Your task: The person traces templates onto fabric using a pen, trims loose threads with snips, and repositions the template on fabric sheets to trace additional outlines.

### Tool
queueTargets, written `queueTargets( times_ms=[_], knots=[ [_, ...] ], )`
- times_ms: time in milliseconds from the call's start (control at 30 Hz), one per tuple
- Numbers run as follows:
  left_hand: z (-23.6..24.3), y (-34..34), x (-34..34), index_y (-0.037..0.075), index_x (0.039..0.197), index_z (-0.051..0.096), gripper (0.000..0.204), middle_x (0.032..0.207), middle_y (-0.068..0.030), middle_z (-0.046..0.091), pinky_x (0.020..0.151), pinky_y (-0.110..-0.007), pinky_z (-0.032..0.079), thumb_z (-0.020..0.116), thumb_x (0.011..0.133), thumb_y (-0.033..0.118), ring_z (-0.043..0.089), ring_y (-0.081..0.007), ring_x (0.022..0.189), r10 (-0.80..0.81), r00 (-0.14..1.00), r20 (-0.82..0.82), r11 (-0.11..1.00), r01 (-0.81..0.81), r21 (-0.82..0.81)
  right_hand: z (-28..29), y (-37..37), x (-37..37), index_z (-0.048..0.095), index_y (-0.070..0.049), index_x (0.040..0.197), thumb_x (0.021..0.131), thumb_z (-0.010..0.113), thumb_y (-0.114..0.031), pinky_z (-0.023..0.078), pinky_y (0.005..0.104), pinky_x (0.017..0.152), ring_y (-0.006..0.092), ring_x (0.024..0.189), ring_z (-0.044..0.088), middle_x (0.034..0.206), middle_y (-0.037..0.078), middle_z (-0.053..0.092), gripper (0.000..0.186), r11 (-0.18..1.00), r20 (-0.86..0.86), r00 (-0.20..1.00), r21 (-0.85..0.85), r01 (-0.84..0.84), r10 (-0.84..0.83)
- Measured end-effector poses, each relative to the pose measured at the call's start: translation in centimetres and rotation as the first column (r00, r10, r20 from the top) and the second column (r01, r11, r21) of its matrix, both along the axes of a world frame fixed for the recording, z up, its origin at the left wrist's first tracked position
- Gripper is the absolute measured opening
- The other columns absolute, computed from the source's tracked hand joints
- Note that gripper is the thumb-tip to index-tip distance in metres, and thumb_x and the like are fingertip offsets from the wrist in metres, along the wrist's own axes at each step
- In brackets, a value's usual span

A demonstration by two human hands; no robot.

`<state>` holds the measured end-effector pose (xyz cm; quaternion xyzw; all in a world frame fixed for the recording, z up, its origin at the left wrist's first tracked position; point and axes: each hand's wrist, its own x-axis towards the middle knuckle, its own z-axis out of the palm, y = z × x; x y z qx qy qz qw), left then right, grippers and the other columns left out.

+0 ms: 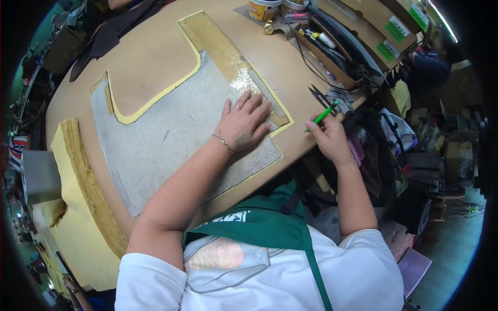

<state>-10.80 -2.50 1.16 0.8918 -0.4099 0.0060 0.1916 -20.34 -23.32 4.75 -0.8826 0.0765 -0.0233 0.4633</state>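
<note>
A large grey template [171,129], patched with brown tape along its far right arm, lies flat on yellow sheet material [124,118] whose rim shows around it. My left hand [246,122] rests palm down on the template near its right end, fingers spread and holding nothing. Beyond the template's right corner, my right hand [331,136] is closed around a green pen [322,116], held slanted near the table's edge. What is at the pen's lower end is too small to tell. Black scissors [318,97] lie just past that hand.
Thick folded yellow material [85,207] hangs at the table's left edge beside a grey box [41,176]. At the far right stand a tray of tools [327,54], cardboard boxes [363,31] and a yellow tub [263,9]. Dark cloth [116,36] lies far left.
</note>
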Motion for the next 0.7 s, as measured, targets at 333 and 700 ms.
queueTargets(
  times_ms=[333,700],
  knots=[
    [-0.1,21.3,-4.0,-0.003,0.116,0.042,0.055,0.111,-0.0230,0.048,0.088,-0.041,0.036,0.061,0.074,0.027,0.045,-0.0352,0.103,0.762,0.636,0.123,0.640,-0.712,-0.288,-2.8,0.7,6.4,0.057,0.003,0.082,0.075,0.047,-0.009,0.045,0.0335,0.069,0.0270,0.073,0.059,0.076,0.019,0.059,0.017,0.996,0.087,0.992,0.003,0.094,-0.094],
    [-1.4,30.2,-8.1,-0.005,0.117,0.041,0.061,0.079,-0.0118,0.055,0.068,-0.032,0.043,0.061,0.075,0.034,0.054,-0.0220,0.073,0.920,0.202,-0.337,0.158,-0.976,-0.153,-2.2,3.9,7.9,0.056,0.003,0.080,0.073,0.060,-0.025,0.045,0.0388,0.066,0.0346,0.072,0.057,0.075,0.021,0.058,0.029,0.948,0.055,0.997,-0.308,0.073,-0.059]
  ],
)
